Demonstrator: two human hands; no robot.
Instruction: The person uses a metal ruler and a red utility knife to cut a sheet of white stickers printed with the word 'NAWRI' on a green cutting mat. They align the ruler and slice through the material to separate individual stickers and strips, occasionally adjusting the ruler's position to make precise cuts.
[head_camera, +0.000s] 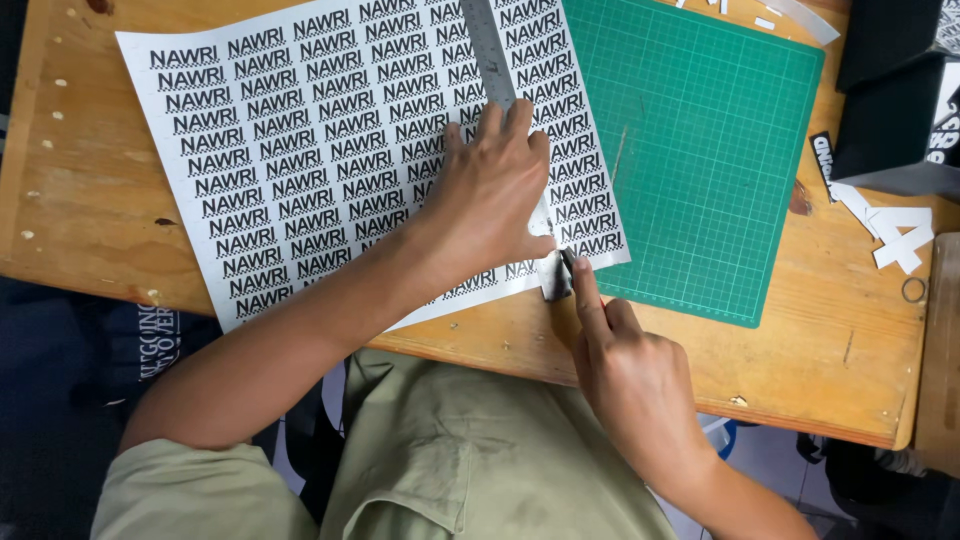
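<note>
Right hand (635, 375): closed on a small knife (556, 276) — forefinger stretched along it.
Left hand (487, 195): just above the knife, spread flat, pressing the metal ruler (487, 50).
Sheet (300, 150): printed labels, under the ruler.
Mat (700, 150): green, beyond the blade — on the wooden table (830, 350).

Wooden table (840, 370) under green mat (700, 150)

Head camera looks steeply down (close) at the wooden table (830, 370).
</note>
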